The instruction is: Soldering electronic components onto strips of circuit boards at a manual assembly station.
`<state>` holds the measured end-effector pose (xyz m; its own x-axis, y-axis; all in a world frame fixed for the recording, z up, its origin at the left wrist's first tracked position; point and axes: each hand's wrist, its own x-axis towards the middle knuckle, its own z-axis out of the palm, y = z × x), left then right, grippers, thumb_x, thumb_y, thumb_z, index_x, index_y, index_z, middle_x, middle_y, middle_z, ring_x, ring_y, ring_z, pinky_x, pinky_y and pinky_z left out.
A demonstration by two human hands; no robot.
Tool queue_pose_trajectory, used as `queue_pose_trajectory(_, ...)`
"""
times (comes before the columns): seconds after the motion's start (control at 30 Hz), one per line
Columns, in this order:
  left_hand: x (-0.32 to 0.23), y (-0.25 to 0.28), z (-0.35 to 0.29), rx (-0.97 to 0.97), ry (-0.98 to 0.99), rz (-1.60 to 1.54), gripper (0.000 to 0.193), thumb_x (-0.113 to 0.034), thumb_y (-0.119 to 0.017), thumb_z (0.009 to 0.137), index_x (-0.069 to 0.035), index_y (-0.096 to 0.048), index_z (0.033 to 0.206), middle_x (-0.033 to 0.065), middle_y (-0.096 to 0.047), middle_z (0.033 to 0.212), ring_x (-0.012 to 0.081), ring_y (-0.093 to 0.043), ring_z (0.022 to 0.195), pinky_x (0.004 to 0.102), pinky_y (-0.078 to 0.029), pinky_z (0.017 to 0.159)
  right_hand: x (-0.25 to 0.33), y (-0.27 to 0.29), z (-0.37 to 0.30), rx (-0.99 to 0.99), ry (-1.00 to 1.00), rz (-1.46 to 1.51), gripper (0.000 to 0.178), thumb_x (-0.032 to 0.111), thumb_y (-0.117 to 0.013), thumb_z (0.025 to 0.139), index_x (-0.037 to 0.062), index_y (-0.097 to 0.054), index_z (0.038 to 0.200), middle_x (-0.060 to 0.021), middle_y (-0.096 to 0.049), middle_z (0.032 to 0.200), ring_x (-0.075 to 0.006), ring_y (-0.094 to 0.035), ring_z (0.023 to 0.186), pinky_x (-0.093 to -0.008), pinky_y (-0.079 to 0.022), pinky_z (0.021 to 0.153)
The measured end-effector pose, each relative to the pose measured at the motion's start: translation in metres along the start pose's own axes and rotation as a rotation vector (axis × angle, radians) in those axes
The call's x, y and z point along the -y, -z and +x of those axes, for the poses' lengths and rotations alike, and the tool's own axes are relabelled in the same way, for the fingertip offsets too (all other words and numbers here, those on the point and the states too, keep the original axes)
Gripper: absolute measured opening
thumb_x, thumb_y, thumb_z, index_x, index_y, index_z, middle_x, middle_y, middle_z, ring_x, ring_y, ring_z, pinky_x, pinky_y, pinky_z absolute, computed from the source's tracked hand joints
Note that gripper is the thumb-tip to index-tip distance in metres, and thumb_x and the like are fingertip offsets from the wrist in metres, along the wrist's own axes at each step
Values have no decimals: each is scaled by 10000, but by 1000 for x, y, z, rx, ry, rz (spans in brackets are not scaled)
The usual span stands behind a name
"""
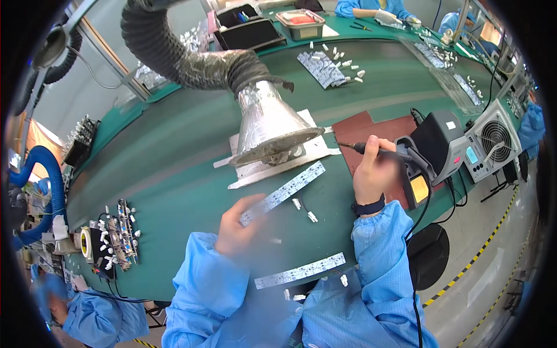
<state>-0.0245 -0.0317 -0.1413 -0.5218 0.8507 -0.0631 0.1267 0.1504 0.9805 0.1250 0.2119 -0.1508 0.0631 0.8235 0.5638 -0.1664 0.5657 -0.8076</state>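
green bench (174, 145): looks like soldering setup; next move likely calls for a steady board and the tip brought over. fume hood (264, 116) beyond the hands. left hand (235, 229) reaches forward, pinching the near end of the strip board (287, 189), which slants up-right just below the hood. right hand (373, 174) wraps the soldering iron (358, 147), tip pointing left, apart from the board. white connectors (313, 217) beside the board.

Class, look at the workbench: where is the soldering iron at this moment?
In the head view, the soldering iron is right of centre, in the person's right hand, pointing left toward the silvery fume funnel.
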Motion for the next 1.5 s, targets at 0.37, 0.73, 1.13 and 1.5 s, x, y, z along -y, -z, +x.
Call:
queue_pose_trajectory(0.37,-13,72,-63,-156,20,97,389,-23,-608,884,47,-539,1261,85,-648,931,73,-528,553,215,-428,472,-1,6,10,3,66,-49,151,106,-591,951,13,-544,842,-24,-542,748,-103,-505,678,-266,-423,610)
queue_pose_trajectory(0.73,3,48,-63,-478,-442,942,484,-53,-630,804,-45,-529,1277,141,-579,1207,301,-561,1096,368,-421,952,22,5,2,-50,17,-114,170,123,-660,887,30,-568,779,-119,-546,660,-257,-547,550,-347,-423,520)
queue_pose_trajectory(1.13,-37,-25,-81,429,-221,739,391,-214,-718,778,-27,-624,1108,153,-579,922,301,-605,794,362,-496,702,42,9,11,-77,75,-196,186,158,-641,907,42,-569,781,-105,-562,660,-271,-568,550,-351,-427,508)
queue_pose_trajectory(1.5,-42,-37,-71,540,-374,839,292,-179,-730,721,-50,-647,969,121,-579,814,323,-587,758,404,-487,673,21,5,10,-87,17,-123,192,114,-659,889,30,-549,756,-115,-540,649,-221,-528,549,-353,-411,522)
